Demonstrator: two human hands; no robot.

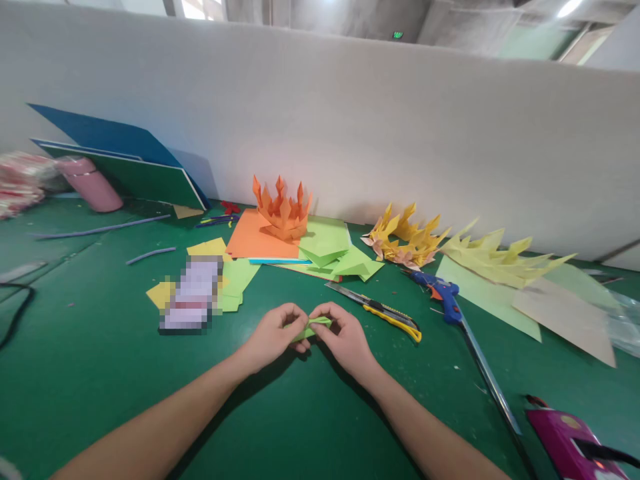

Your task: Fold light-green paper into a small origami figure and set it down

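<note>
Left hand and right hand both pinch a small folded green paper piece at fingertips, mid-desk toward near edge; looks like creasing, so keep edges aligned, press firmly; utility knife lies just right

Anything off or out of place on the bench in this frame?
Nothing spilled or torn. The left hand and right hand pinch a folded green paper. A utility knife lies loose just beyond the right hand, blade state unclear. The glue gun lies on its side farther right.
</note>
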